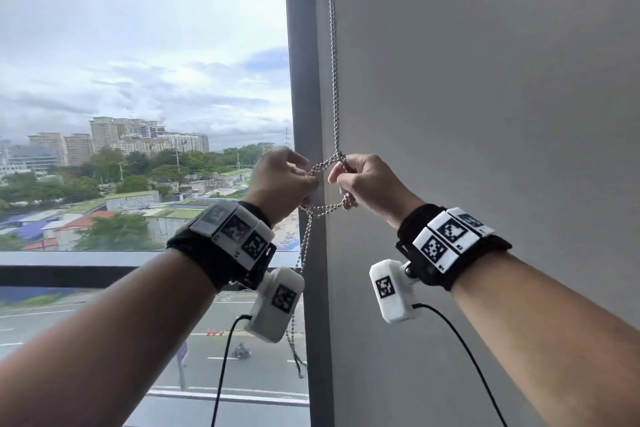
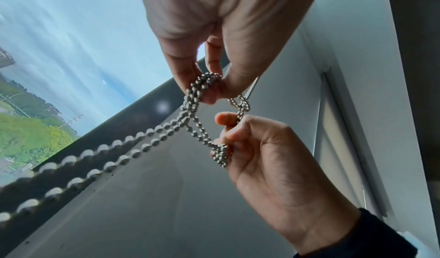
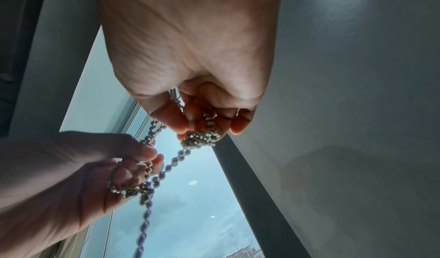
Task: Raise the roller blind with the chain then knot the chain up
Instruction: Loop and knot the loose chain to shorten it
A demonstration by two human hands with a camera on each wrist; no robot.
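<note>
A silver bead chain (image 1: 333, 80) hangs double down the grey wall beside the window frame. At chest height it crosses into a loose loop between my hands. My left hand (image 1: 307, 180) pinches one part of the loop between thumb and fingertips (image 2: 188, 74). My right hand (image 1: 338, 177) grips the crossing and a bunched coil (image 2: 222, 156) of chain in its curled fingers (image 3: 238, 124). From the left hand the two strands (image 2: 144, 146) drop away towards the street side, swinging free (image 1: 298, 357). The roller blind does not show in the head view; the glass is uncovered.
A dark vertical window post (image 1: 301, 80) stands just behind the hands, with a plain grey wall (image 1: 485, 114) to its right. The window pane (image 1: 138, 80) fills the left, above a dark horizontal rail (image 1: 69, 270). Black cables (image 1: 221, 374) hang from both wrist cameras.
</note>
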